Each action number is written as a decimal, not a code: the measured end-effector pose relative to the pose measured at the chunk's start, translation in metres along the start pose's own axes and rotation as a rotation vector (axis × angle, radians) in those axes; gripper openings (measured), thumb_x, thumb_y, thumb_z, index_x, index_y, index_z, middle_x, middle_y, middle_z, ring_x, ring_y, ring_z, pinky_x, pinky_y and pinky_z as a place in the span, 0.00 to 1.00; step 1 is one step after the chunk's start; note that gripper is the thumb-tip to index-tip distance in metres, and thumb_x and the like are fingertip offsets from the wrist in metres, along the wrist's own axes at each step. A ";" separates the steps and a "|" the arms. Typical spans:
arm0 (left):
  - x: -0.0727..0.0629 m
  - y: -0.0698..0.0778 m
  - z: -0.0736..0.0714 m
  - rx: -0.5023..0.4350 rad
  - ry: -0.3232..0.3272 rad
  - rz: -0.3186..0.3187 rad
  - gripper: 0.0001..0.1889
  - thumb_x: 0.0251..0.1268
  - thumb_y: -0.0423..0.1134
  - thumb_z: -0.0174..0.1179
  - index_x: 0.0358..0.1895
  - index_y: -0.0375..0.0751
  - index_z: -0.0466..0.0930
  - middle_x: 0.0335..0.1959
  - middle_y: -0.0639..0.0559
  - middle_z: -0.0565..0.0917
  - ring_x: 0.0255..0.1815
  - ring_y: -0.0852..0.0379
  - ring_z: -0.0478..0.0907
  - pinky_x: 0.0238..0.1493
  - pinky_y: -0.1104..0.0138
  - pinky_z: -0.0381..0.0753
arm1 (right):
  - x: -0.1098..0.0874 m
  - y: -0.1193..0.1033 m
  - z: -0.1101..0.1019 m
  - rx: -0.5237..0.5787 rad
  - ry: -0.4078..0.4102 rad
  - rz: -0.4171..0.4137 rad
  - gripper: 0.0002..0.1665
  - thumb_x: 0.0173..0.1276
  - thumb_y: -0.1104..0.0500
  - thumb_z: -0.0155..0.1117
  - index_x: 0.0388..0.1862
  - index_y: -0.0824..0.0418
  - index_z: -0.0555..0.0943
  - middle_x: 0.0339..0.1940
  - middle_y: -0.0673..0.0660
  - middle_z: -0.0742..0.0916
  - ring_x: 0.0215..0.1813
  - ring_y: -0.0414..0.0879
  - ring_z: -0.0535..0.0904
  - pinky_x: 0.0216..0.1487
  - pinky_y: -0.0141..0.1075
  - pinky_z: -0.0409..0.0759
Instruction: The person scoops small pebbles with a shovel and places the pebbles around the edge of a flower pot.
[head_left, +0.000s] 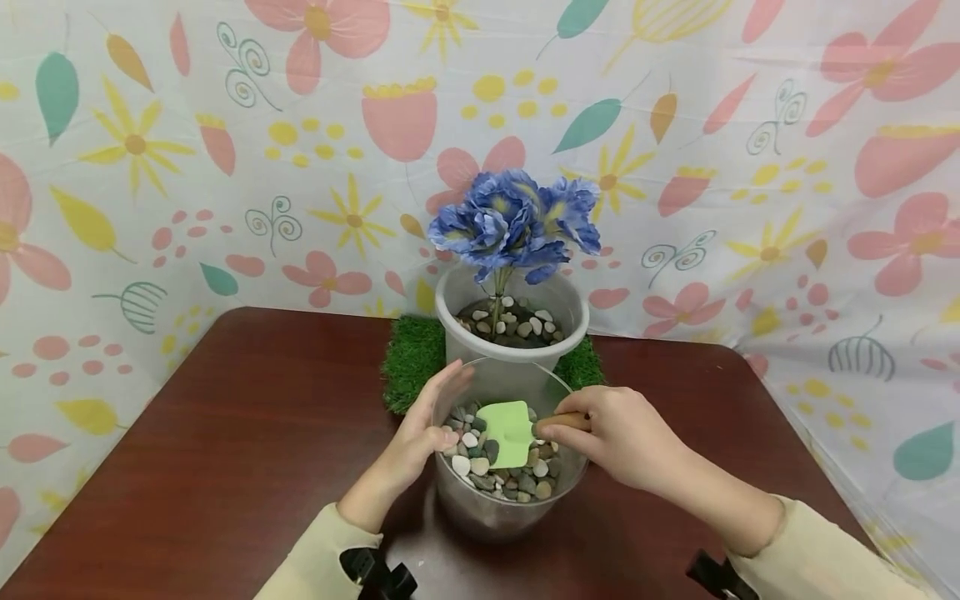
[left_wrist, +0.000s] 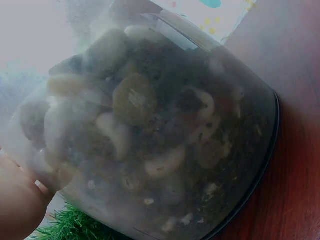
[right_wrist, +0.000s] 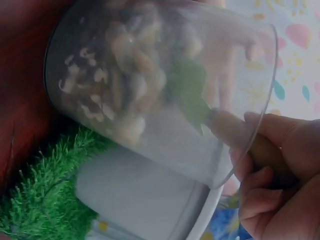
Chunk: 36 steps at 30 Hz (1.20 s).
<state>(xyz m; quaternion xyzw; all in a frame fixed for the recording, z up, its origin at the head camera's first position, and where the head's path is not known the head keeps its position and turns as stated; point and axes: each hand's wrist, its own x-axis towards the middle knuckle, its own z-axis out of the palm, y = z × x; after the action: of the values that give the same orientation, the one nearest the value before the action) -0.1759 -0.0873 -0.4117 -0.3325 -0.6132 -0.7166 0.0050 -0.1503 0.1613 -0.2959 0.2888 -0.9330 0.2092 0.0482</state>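
A clear container (head_left: 491, 521) of pebbles (head_left: 525, 483) stands on the table in front of the flowerpot. My left hand (head_left: 420, 425) holds its left side, thumb at the rim and fingers spread along the wall. My right hand (head_left: 622, 433) grips the wooden handle (right_wrist: 235, 129) of a small trowel, whose light green blade (head_left: 510, 433) lies among the pebbles inside the container. Through the hazy wall in the left wrist view, pebbles (left_wrist: 134, 99) show above darker material. The handle crosses the container's rim in the right wrist view.
Behind the container, a white flowerpot (head_left: 517, 348) holds a blue artificial flower (head_left: 517, 217), with pebbles around its stem. The pot stands on a green artificial grass mat (head_left: 412, 358). A brown table (head_left: 262, 433) extends to both sides, against a floral-patterned cloth (head_left: 225, 167).
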 end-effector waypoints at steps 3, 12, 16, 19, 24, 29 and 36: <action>-0.001 -0.001 -0.002 0.010 0.001 0.003 0.42 0.50 0.32 0.45 0.73 0.30 0.42 0.71 0.27 0.53 0.73 0.44 0.54 0.53 0.70 0.67 | 0.002 0.001 0.003 0.012 -0.007 0.011 0.08 0.61 0.45 0.64 0.26 0.46 0.84 0.16 0.34 0.78 0.21 0.29 0.68 0.25 0.27 0.69; -0.004 -0.002 -0.001 -0.001 -0.009 0.002 0.43 0.50 0.33 0.47 0.73 0.29 0.42 0.71 0.24 0.52 0.72 0.35 0.51 0.40 0.75 0.68 | -0.009 0.009 0.007 0.202 0.015 0.018 0.05 0.60 0.48 0.66 0.28 0.45 0.85 0.14 0.35 0.76 0.20 0.30 0.66 0.21 0.27 0.68; -0.004 0.001 0.000 0.020 -0.006 -0.019 0.43 0.51 0.36 0.48 0.74 0.32 0.43 0.71 0.28 0.54 0.72 0.31 0.50 0.48 0.67 0.65 | -0.013 0.009 0.001 0.290 0.002 0.003 0.05 0.62 0.50 0.64 0.31 0.44 0.86 0.22 0.34 0.85 0.23 0.31 0.72 0.22 0.28 0.71; -0.003 0.001 0.000 0.029 -0.005 -0.030 0.43 0.51 0.37 0.49 0.74 0.33 0.43 0.72 0.29 0.54 0.72 0.34 0.52 0.46 0.65 0.63 | -0.017 0.007 -0.003 0.383 -0.021 -0.010 0.05 0.64 0.52 0.63 0.34 0.46 0.86 0.29 0.37 0.88 0.28 0.32 0.80 0.27 0.29 0.75; -0.001 -0.001 -0.003 0.024 -0.005 0.020 0.43 0.50 0.37 0.49 0.73 0.31 0.44 0.70 0.26 0.54 0.73 0.42 0.55 0.33 0.75 0.64 | -0.020 0.003 0.002 0.391 0.021 -0.092 0.06 0.62 0.56 0.65 0.37 0.50 0.85 0.32 0.40 0.89 0.31 0.31 0.83 0.28 0.28 0.77; -0.001 -0.004 -0.005 0.006 -0.012 0.042 0.43 0.51 0.36 0.49 0.73 0.31 0.43 0.70 0.25 0.54 0.73 0.50 0.56 0.29 0.76 0.62 | -0.022 0.003 0.009 0.451 0.038 -0.072 0.06 0.60 0.60 0.66 0.37 0.52 0.85 0.33 0.42 0.89 0.35 0.30 0.84 0.28 0.28 0.77; -0.002 -0.007 -0.005 -0.014 -0.013 -0.004 0.43 0.51 0.37 0.49 0.74 0.33 0.43 0.71 0.28 0.53 0.73 0.54 0.56 0.33 0.75 0.63 | -0.023 0.009 0.009 0.515 0.005 -0.027 0.06 0.62 0.57 0.64 0.38 0.52 0.85 0.34 0.42 0.90 0.39 0.35 0.86 0.33 0.29 0.80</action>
<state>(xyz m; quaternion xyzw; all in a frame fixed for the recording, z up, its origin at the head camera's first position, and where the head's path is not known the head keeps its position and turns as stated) -0.1798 -0.0905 -0.4185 -0.3357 -0.6089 -0.7187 -0.0026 -0.1356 0.1757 -0.3125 0.3036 -0.8448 0.4401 -0.0220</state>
